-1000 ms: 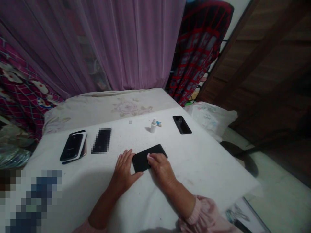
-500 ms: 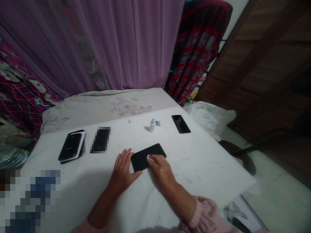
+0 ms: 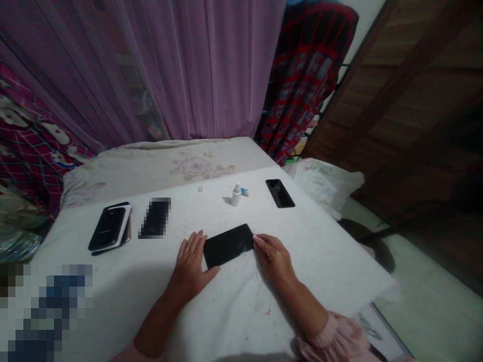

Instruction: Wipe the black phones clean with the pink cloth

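A black smartphone (image 3: 229, 246) lies aslant on the white cloth, its dark glossy face up. My left hand (image 3: 191, 265) steadies the left end, with the thumb along the near edge and the fingers at the far corner. At the right end, my right hand (image 3: 274, 255) is closed in a pinch against the phone's edge. Something small and pale shows at those fingertips, too small to name. Beyond the phone stand a small white bottle (image 3: 236, 195) and, just behind it, a little blue-and-white item (image 3: 244, 192).
Stacked phones (image 3: 109, 227) lie at the left, near a blurred-out dark rectangle (image 3: 155, 218). Another black phone (image 3: 279, 193) rests toward the right edge of the white-covered table (image 3: 320, 261). A plastic bag (image 3: 324, 183) sits beyond that edge. Purple curtains (image 3: 199, 70) hang behind.
My right hand has moved right, from the middle of the phone's face to its right edge. The left hand and the phone have stayed in place.
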Motion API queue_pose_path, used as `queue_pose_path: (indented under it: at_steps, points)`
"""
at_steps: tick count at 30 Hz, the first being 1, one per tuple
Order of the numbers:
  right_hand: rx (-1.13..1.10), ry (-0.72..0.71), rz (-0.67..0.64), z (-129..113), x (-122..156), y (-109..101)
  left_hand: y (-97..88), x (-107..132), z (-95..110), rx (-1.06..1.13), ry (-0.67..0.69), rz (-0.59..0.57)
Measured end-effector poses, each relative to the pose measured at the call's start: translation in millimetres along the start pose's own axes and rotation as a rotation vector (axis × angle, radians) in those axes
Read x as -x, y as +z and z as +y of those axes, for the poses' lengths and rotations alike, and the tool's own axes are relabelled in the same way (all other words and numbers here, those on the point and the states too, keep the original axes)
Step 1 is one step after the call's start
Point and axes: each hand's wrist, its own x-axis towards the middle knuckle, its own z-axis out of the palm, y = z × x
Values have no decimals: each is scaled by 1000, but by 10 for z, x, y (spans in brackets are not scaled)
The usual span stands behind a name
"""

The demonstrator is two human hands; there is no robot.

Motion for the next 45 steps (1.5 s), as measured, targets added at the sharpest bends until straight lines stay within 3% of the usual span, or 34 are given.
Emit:
queue_pose_path:
  at_steps: [6, 16, 26, 29, 36, 41, 45]
  points:
    - [-2, 24, -26, -32, -46, 48, -11, -50, 139, -16, 52, -40]
    - [32, 49, -64, -66, -665, 432, -1, -54, 184, -23, 5, -4]
    - [-8, 59, 8, -69, -13, 72, 0, -50, 247, -26, -22, 15]
    - [-13, 67, -16, -69, -122, 130, 4, -49, 226, -22, -15, 3]
    - [34, 113, -110, -156, -668, 406, 9, -45, 220, -46, -28, -23]
    - [13, 112, -220, -111, -605, 226, 37, -25, 196, -64, -8, -20]
    - [-10, 117, -281, -56, -404, -9, 74, -20, 149, -40, -36, 57]
